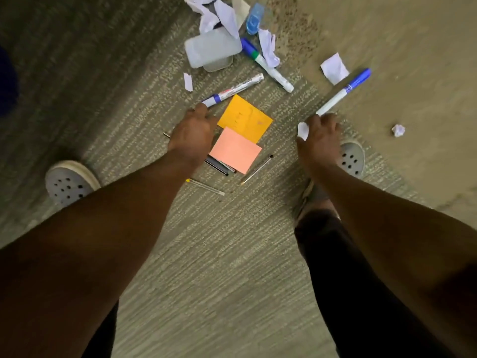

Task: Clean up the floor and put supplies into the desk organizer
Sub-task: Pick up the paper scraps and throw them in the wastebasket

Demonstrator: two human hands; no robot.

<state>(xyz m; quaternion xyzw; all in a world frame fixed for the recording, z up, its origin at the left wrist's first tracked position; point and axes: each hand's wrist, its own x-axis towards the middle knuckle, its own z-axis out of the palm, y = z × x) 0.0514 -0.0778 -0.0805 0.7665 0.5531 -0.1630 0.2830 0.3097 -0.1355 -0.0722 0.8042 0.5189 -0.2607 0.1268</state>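
Supplies lie scattered on the carpet. My left hand reaches down with its fingertips at the blue end of a white marker; whether it grips the marker is unclear. My right hand is closed on a crumpled white paper, and its fingers touch the end of a blue-capped marker. An orange sticky pad and a pink sticky pad lie between my hands, with dark pens partly under the pink one. A clear plastic organizer lies tipped over farther away.
Two thin pens lie near the pads. A blue-and-green marker, a blue correction tape and several crumpled papers surround the organizer. My shoes stand on either side.
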